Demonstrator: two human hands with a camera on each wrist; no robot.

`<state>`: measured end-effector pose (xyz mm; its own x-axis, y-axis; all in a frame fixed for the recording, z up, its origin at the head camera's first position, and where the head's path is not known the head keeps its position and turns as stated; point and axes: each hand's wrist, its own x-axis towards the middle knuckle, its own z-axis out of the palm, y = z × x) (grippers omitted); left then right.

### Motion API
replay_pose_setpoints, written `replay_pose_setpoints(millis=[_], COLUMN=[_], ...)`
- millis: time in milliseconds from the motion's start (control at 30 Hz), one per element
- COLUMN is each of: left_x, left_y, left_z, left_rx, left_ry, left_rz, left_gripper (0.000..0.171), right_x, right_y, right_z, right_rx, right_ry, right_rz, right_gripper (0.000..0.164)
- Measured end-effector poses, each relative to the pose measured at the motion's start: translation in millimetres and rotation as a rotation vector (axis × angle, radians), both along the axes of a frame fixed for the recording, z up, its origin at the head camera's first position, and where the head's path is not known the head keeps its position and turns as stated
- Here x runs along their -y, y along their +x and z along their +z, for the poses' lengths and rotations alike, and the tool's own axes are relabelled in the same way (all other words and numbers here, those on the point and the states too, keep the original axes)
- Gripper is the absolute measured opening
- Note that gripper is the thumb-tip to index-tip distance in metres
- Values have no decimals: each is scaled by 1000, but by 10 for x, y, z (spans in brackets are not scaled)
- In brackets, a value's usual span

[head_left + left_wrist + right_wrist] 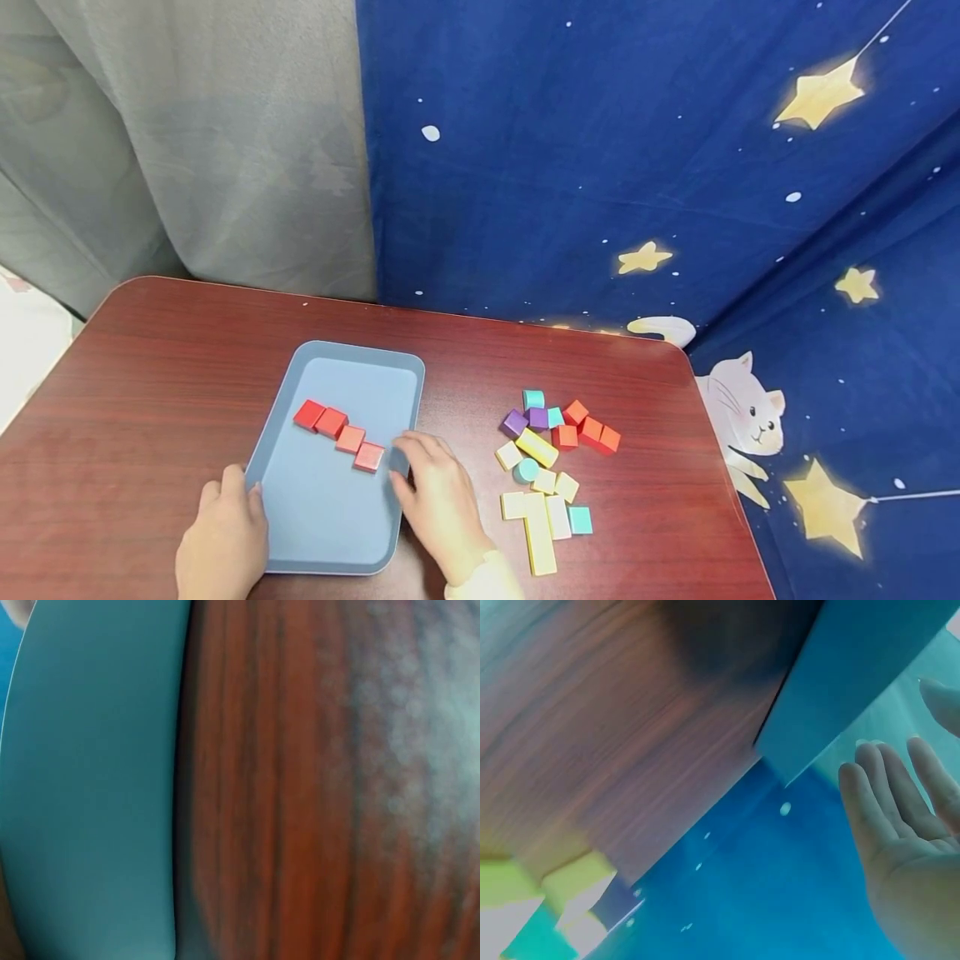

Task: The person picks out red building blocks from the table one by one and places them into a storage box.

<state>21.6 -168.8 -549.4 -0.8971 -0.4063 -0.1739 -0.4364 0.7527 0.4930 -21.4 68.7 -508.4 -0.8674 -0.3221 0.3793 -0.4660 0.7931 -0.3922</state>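
Red blocks [332, 423] in tray [322, 512], nearer right hand [441, 498]

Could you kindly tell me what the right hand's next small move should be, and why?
Probably reach across to the nearest loose red block on the table: the right hand looks open and empty, and a slanting row of red blocks already lies in the tray, so another may belong there.

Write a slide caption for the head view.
Four red blocks in a blue tray; more coloured blocks beside it on the table.
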Motion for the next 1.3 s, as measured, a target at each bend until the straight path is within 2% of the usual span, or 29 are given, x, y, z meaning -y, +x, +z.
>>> replay_pose_setpoints(millis=[200, 533, 700, 800, 1067, 1300], left_x=[-4, 14, 19, 7, 12, 6], left_y=[-5, -2, 6, -4, -2, -9], left_z=[11, 2, -10, -22, -21, -2], left_rx=[12, 4, -10, -12, -6, 13], left_ry=[5, -1, -6, -8, -8, -7], left_rz=[-4, -8, -6, -9, -13, -15], left_gripper=[35, 33, 32, 33, 34, 34], right_x=[-360, -880, -1095, -1243, -1549, -1725], right_y=[49, 207, 270, 297, 277, 217], right_z=[-69, -108, -74, -40, 8, 27], right_rx=[-67, -74, -92, -84, -68, -82], right_ry=[-68, -6, -6, 21, 102, 119], right_rz=[-17, -111, -123, -160, -259, -217], right_gripper=[31, 31, 33, 34, 36, 35])
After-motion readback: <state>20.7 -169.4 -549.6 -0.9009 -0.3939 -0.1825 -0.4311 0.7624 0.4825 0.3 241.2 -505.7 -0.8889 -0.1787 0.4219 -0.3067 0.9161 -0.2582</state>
